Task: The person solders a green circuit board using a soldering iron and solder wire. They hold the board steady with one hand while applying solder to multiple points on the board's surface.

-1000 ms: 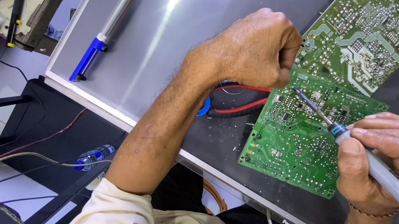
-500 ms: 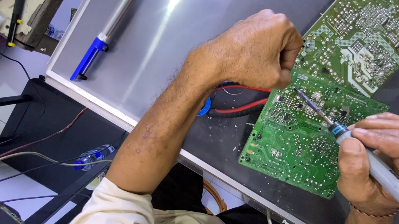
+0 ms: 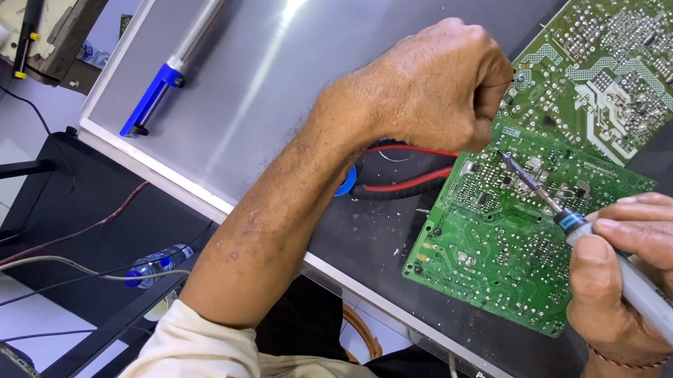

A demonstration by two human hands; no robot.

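Two green printed circuit boards lie solder-side up on the grey surface [image 3: 282, 74], which looks like the back of a flat screen panel. The nearer green circuit board [image 3: 506, 241] sits just in front of the farther green circuit board [image 3: 631, 64], and their edges seem to touch or overlap. The right hand [image 3: 654, 263] is closed around a grey pen-shaped soldering iron [image 3: 664, 314], gripping it like a pen, with the dark tip resting on the upper part of the nearer board. The left hand [image 3: 432, 88] is curled into a loose fist at the seam between the two boards; its fingertips are pinched together, but I cannot tell what, if anything, they hold. Red wires [image 3: 404, 181] and a blue round part [image 3: 345, 180] show under the left wrist. Well apart to the left, a silver and blue desoldering pump [image 3: 184, 46] lies on the surface.
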